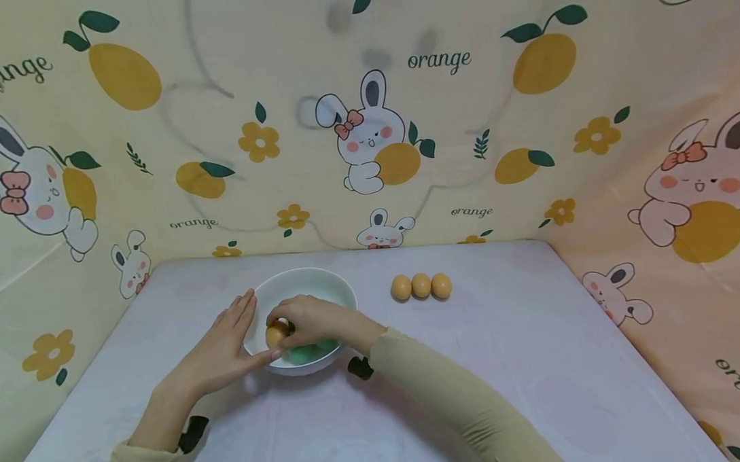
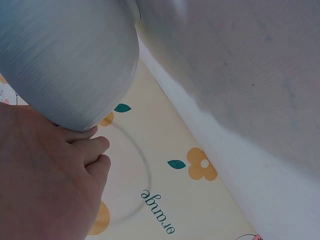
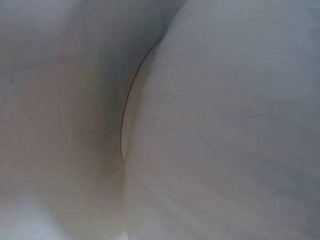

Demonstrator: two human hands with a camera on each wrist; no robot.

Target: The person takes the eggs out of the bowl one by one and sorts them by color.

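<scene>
A white bowl stands on the table, left of the middle in the head view. My right hand reaches into it and grips a brown egg between thumb and fingers, near the bowl's left inner side. Something green lies in the bottom, partly hidden under that hand. My left hand rests along the bowl's left side, fingers extended at the rim and thumb at the front edge. The left wrist view has the bowl's outer wall over the left fingertips. A pale curved surface fills much of the right wrist view.
Three brown eggs sit in a row on the white table, to the right of the bowl. Behind the table and along its sides hangs a cloth printed with rabbits and oranges. Small black devices are on both wrists.
</scene>
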